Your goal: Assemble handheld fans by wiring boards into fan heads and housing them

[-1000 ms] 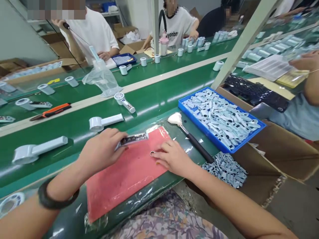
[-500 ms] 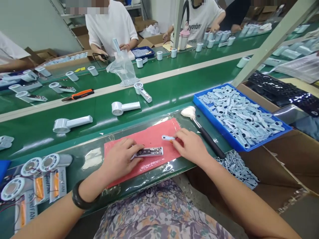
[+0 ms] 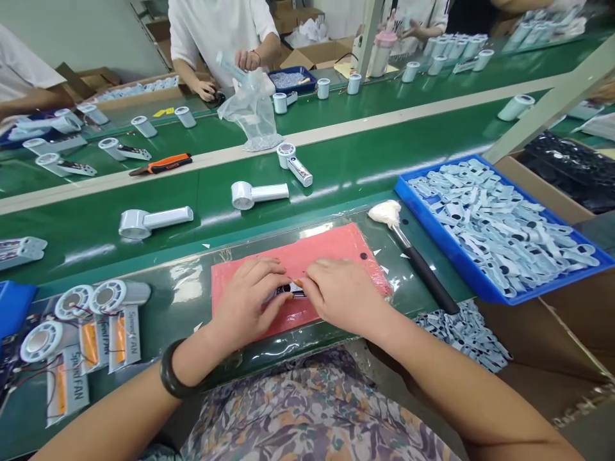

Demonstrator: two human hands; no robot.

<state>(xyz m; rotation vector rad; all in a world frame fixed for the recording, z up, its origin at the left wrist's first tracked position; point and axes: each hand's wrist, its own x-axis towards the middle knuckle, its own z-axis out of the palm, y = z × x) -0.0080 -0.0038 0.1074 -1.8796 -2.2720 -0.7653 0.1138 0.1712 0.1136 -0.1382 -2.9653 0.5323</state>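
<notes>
On the pink mat [image 3: 298,250], my left hand [image 3: 250,298] is closed around a handheld fan [image 3: 285,289]. Only part of its handle, with dark electronics, shows between my fingers; the rest is covered. My right hand [image 3: 343,294] meets it from the other side, fingers bent and pressed onto the handle. A sliver of a small pale-blue plastic piece [image 3: 295,283] peeks out at the right fingertips. To the right of the mat lies a hammer [image 3: 427,272] with a black grip and a white-wrapped head.
A blue tray [image 3: 500,296] heaped with pale-blue plastic pieces stands right, above a cardboard box [image 3: 516,326]. Several fans with orange batteries [image 3: 125,336] lie left. Fan bodies [image 3: 156,219] rest on the green conveyor [image 3: 336,163], near orange-handled pliers [image 3: 168,163]. Co-workers sit opposite.
My right hand has moved left with the pale-blue piece, from beside the fan onto its handle. My hands are now together. A co-worker opposite has raised a hand over the plastic bag.
</notes>
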